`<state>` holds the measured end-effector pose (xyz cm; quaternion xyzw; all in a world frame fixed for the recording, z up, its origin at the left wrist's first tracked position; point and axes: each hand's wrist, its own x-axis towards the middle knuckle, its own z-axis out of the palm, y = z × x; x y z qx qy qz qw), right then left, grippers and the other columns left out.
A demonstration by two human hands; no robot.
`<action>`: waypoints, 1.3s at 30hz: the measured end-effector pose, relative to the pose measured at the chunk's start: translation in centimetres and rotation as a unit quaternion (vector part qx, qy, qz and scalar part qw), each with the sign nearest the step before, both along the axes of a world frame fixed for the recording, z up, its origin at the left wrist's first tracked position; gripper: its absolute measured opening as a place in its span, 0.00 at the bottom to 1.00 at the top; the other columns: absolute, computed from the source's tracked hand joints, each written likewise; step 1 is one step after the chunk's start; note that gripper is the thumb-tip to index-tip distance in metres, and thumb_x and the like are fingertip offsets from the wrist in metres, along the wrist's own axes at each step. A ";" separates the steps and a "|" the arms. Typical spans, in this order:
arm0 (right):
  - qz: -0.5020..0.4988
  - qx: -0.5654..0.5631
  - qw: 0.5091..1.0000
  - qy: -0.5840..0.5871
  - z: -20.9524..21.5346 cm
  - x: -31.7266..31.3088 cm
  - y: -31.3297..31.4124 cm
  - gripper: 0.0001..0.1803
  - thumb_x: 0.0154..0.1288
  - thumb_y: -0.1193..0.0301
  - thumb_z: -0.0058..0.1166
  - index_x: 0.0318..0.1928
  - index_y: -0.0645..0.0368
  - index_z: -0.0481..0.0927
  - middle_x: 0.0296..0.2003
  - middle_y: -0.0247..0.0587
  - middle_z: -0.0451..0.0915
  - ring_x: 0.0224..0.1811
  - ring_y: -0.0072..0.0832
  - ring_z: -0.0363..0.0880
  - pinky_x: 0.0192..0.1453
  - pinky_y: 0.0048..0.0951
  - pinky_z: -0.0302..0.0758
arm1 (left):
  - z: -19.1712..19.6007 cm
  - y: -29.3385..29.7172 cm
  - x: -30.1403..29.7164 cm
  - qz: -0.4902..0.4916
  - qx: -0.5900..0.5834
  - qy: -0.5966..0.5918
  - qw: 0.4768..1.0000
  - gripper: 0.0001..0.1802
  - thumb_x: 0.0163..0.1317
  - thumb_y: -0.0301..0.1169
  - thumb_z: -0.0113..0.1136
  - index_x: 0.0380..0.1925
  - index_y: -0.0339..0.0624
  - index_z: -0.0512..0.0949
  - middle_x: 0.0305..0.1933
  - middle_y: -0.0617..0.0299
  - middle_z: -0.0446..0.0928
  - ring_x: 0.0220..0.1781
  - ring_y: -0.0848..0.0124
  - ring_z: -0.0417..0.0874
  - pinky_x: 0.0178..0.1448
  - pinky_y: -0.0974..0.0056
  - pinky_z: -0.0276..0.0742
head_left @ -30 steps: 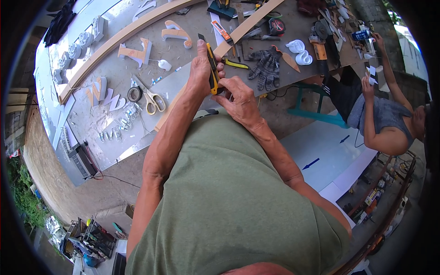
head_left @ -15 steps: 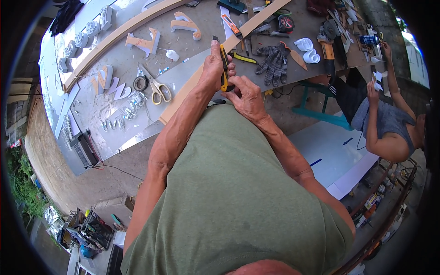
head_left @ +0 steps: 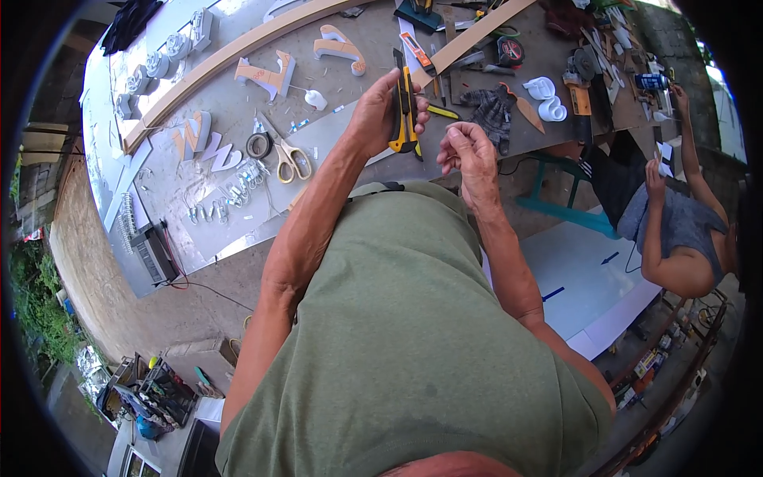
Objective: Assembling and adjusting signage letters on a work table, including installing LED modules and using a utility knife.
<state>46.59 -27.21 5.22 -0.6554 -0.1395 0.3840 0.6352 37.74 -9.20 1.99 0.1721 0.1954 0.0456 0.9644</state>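
My left hand (head_left: 372,113) is closed round a yellow and black utility knife (head_left: 407,119), held upright over the table's near edge with its tip pointing away from me. To the right, apart from the knife, my right hand (head_left: 474,163) hangs in the air with curled fingers and the thumb against them. Whether anything small is in those fingers, I cannot make out. Just beyond it lie yellow-and-black pliers handles (head_left: 443,111) and a grey knitted glove (head_left: 491,111). Behind the knife rests an orange cutter (head_left: 416,52) beside a long tan strip (head_left: 477,41).
Scissors (head_left: 288,160), a black tape roll (head_left: 258,145), small LED modules (head_left: 242,187) and tan-faced letter shapes (head_left: 269,73) lie on the grey table (head_left: 191,242). A tape measure (head_left: 509,52) and angle grinder (head_left: 584,63) lie right. Another person (head_left: 675,219) works beside a green stool (head_left: 560,208).
My right hand has come away from the knife's lower end and moved right. My left hand has shifted slightly right with the knife, now showing more of its side.
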 end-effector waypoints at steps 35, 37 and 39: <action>0.060 0.062 0.996 0.037 -0.9 -1.0 3.5 0.19 0.73 0.70 0.54 0.58 0.67 0.73 0.46 0.36 0.80 0.47 0.18 0.77 0.54 0.23 0.73 | 0.2 -1.9 -0.3 -0.014 0.122 -0.090 0.988 0.29 0.76 0.46 0.42 0.62 0.31 0.68 0.67 0.49 0.69 0.64 0.60 0.74 0.69 0.54 0.70; 0.059 0.062 0.995 0.046 -1.3 -1.1 3.5 0.18 0.73 0.70 0.54 0.58 0.67 0.73 0.45 0.36 0.80 0.46 0.18 0.77 0.53 0.23 0.75 | 0.4 -1.7 -0.4 -0.022 0.104 -0.084 0.991 0.28 0.76 0.45 0.42 0.62 0.32 0.68 0.66 0.49 0.70 0.64 0.60 0.75 0.69 0.54 0.71; 0.059 0.062 0.995 0.055 -1.4 -1.3 3.5 0.18 0.73 0.71 0.53 0.58 0.67 0.73 0.45 0.36 0.80 0.46 0.18 0.78 0.51 0.22 0.76 | 0.0 -1.5 -0.5 -0.032 0.111 -0.077 0.990 0.27 0.76 0.44 0.42 0.62 0.32 0.68 0.67 0.49 0.69 0.64 0.60 0.75 0.68 0.55 0.71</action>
